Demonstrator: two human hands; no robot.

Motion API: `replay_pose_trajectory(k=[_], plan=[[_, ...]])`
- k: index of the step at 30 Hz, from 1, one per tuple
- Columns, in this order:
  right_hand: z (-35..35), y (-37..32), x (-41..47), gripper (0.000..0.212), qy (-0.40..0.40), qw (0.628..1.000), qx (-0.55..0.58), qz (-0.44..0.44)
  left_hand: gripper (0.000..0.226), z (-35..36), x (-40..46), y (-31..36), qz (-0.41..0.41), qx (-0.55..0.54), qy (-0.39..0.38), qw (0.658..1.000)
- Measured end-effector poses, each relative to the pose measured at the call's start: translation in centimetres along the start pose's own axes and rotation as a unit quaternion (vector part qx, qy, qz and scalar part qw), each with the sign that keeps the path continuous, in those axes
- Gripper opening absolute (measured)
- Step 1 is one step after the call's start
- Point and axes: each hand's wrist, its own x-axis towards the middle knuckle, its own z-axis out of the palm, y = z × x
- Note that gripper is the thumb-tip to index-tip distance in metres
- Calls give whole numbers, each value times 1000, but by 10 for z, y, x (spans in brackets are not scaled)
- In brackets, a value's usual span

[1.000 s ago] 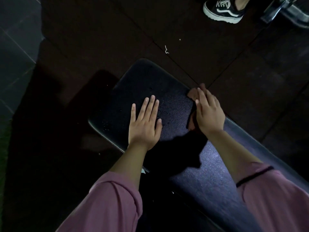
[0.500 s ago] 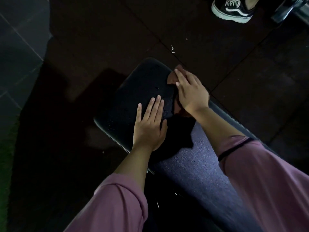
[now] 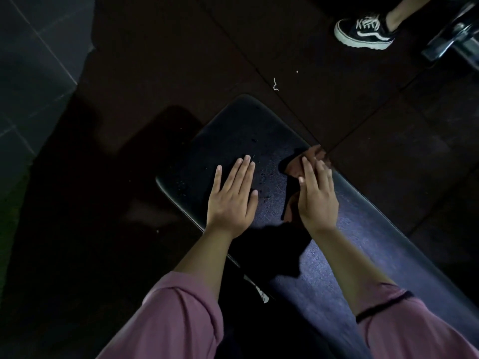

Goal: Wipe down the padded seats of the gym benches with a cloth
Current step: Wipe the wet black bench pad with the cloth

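Note:
A black padded bench seat (image 3: 233,130) runs from the middle of the view down to the lower right. Small droplets speckle its near end. My left hand (image 3: 232,200) lies flat on the pad with straight fingers. My right hand (image 3: 317,198) presses a reddish-brown cloth (image 3: 298,164) against the pad near its far edge, fingers straight on top. Most of the cloth is hidden under the hand; a corner shows beyond the fingertips and a bit below the thumb side.
Dark rubber floor mats surround the bench. Another person's black-and-white sneaker (image 3: 365,32) stands at the top right beside a metal equipment part (image 3: 451,40). Grey floor tiles (image 3: 31,60) lie to the left. A small white scrap (image 3: 275,84) lies on the mat.
My right hand slid the cloth toward the bench's end, then back toward me along the far edge. My left hand has stayed flat on the pad.

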Motion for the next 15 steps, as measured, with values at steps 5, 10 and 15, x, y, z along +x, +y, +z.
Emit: replay_pose_trajectory(k=[5,10,15], plan=[[4,-24,-17,44,-18,996,24,-87,55,-10,-14,-22,-13,2,21,1000],[16,-53,-20,49,-74,987,19,-140,55,-20,-17,-54,-19,19,21,999],[26,-77,-14,47,-83,987,-43,-132,53,-19,-23,-79,-23,29,16,999]])
